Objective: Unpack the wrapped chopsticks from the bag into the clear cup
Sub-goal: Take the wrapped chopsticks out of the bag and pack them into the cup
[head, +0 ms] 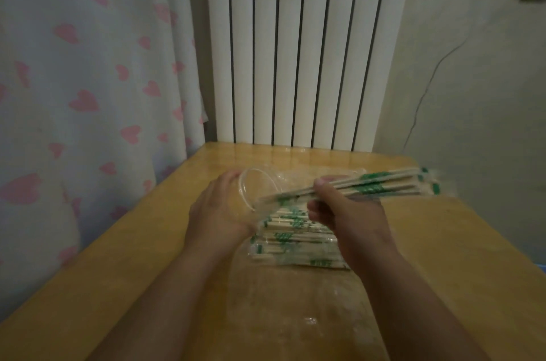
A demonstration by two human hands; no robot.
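Observation:
My right hand (pixel 342 207) grips a bundle of wrapped chopsticks (pixel 381 183), pale sticks in clear sleeves with green print. The bundle lies nearly level above the table, its left ends pointing at the mouth of the clear cup (pixel 257 189). My left hand (pixel 218 210) holds the cup tilted on its side, rim facing right. Below both hands lies a pile of more wrapped chopsticks (pixel 295 242) on the table, with the clear bag (pixel 295 183) hard to make out behind the cup.
The wooden table (pixel 147 272) stands against a white radiator (pixel 295 50). A curtain with pink hearts (pixel 88 79) hangs at the left, and a cracked wall (pixel 458 79) is at the right. The table's right edge runs close to the bundle's far ends.

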